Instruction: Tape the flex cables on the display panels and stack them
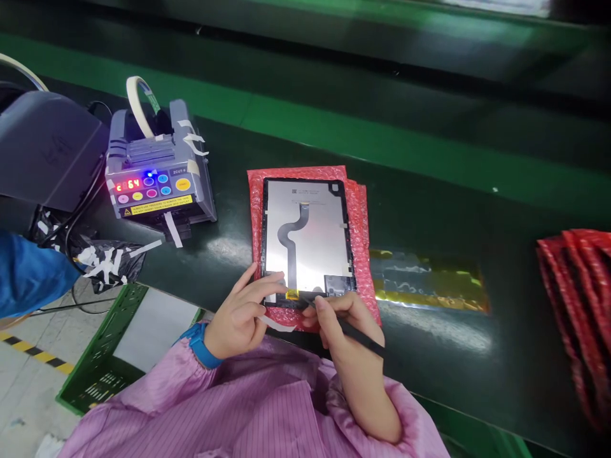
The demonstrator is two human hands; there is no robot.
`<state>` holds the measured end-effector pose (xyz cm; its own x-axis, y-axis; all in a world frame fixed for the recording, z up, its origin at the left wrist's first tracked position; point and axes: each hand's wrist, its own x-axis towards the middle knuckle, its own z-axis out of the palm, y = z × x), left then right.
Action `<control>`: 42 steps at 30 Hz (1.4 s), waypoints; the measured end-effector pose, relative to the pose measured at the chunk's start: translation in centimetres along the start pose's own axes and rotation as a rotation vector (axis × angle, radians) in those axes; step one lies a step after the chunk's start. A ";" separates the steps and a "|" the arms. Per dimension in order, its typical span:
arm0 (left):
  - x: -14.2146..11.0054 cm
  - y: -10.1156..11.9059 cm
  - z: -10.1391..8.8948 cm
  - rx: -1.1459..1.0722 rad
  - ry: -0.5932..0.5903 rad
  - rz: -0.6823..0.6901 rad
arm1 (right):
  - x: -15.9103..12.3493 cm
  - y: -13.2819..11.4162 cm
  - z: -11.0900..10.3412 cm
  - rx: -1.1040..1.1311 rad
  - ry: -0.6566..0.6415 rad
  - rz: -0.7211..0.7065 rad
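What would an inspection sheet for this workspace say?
Surface: dark green bench, glossy.
Job's things: tablet display panel, back up, on red bubble wrap; gray ribbon cable runs to yellow tape.
Clutter: white tape scraps on a black plastic bag; amber film strips right of the panel.
Left hand: at the panel's lower edge, white strip against it.
Right hand: grips a slim black tool near that edge.
Cables: black cables below the gray machine.
Surroundings: lit ZCUT-9 tape dispenser; green crate; striped floor tape; someone's blue sleeve; red bubble-wrap stack at right.

White glare low on the silvery panel (pixel 319 238); pale reflections on the dark tabletop (pixel 429 362); wide-angle stretching toward the edges
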<state>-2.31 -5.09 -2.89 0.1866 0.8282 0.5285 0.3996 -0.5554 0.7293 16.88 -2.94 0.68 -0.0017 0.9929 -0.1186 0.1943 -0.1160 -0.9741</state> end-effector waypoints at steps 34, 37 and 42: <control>-0.2 5.0 0.4 -0.957 -0.285 -0.383 | 4.6 -6.1 -2.7 -0.034 -0.287 0.039; 0.4 4.8 -0.9 -0.877 -0.386 -0.410 | 8.4 -6.2 -1.6 -0.054 -0.348 -0.024; 2.7 3.8 -3.6 -0.173 -0.356 -0.269 | 12.3 -4.7 1.1 -0.071 -0.575 -0.027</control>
<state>-3.52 -5.23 2.85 0.4053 0.9016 0.1514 0.3260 -0.2972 0.8974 14.89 9.75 3.58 -0.5362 0.8203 -0.1989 0.2518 -0.0695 -0.9653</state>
